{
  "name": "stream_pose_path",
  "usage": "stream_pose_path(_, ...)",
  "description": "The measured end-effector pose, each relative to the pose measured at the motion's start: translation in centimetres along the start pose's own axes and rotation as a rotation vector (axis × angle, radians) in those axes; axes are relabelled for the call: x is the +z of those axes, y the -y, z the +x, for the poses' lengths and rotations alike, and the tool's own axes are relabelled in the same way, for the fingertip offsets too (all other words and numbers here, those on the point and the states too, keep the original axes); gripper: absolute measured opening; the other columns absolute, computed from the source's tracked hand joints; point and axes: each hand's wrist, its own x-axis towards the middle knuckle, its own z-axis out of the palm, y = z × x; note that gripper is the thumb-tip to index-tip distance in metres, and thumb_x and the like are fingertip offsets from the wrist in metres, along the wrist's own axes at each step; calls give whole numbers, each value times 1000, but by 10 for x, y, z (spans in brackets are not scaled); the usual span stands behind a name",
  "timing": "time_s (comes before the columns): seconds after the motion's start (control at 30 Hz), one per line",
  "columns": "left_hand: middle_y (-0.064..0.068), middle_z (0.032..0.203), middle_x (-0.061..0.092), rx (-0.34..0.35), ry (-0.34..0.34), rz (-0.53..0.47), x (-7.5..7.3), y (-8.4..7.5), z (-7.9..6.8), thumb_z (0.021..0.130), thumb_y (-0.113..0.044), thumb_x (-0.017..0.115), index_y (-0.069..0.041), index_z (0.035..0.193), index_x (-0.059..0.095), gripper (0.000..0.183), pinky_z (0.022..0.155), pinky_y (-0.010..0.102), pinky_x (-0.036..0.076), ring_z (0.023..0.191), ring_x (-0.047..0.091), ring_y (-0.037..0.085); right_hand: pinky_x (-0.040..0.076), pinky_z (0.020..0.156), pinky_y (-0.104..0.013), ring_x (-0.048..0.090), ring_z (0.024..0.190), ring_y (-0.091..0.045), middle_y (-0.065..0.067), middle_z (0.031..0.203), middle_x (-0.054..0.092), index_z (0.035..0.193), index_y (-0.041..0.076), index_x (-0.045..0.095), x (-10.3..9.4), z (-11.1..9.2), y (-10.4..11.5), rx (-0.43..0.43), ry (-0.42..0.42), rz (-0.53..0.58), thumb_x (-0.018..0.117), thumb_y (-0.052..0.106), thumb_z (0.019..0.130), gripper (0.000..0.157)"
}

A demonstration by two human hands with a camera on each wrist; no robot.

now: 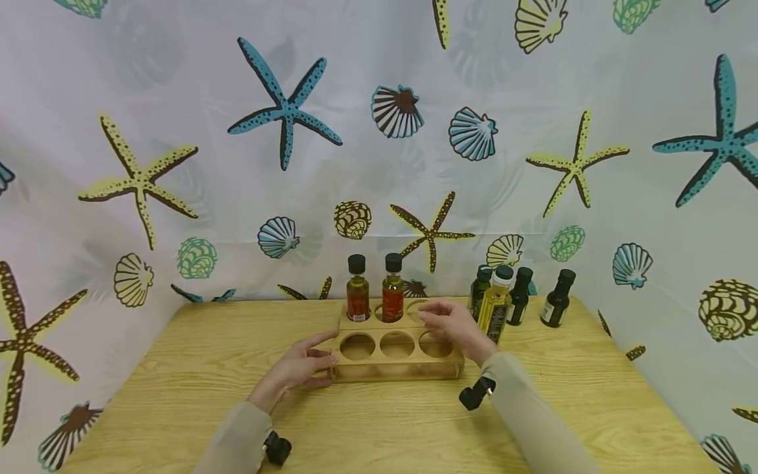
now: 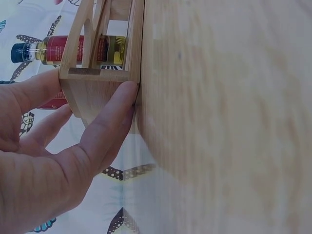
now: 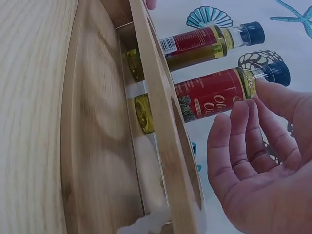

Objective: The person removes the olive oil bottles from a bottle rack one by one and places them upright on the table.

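Note:
A two-tier wooden rack [image 1: 397,370] with round holes stands on the table. In its upper tier sit two olive oil bottles, the left bottle [image 1: 358,299] and the middle bottle [image 1: 393,296], both upright with red labels and dark caps. My left hand [image 1: 302,362] touches the rack's left end; in the left wrist view its extended fingertips [image 2: 127,87] rest against the end panel. My right hand [image 1: 453,322] is over the upper right hole with loosely bent fingers and nothing in them. In the right wrist view, its fingertips overlap the neck of the nearer bottle [image 3: 209,95].
Right of the rack stand a yellow oil bottle [image 1: 496,309], a dark green bottle [image 1: 477,293] partly behind it, and two small dark bottles, one [image 1: 518,299] beside them and another [image 1: 558,299] farther right. A patterned curtain [image 1: 331,184] hangs behind the wooden table [image 1: 237,349].

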Motion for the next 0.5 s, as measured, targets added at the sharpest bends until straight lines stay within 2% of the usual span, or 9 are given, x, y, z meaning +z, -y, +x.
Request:
stream_pose_path(0.2,27,138,42,-14,-20,-18,1,0,1,98,-14,62,-24,151,40,58,82,44,59,107,60,29,53,96,-46,58,114,-37,-16,126,61,125,6,64,8,7,8,21,24,14,65,22,96,33)
stream_pose_path(0.33,26,138,42,-21,-19,-26,2,0,0,98,-13,62,-24,151,41,58,83,44,59,109,60,29,54,96,-42,57,120,-36,-16,133,58,126,8,63,11,10,12,34,34,60,65,20,96,32)
stream_pose_path(0.5,27,139,42,-22,-24,-22,2,-1,0,98,-13,61,-24,151,41,58,83,45,59,112,59,30,54,96,-42,56,122,-37,-15,133,58,130,6,61,13,16,15,12,30,128,66,22,95,38)
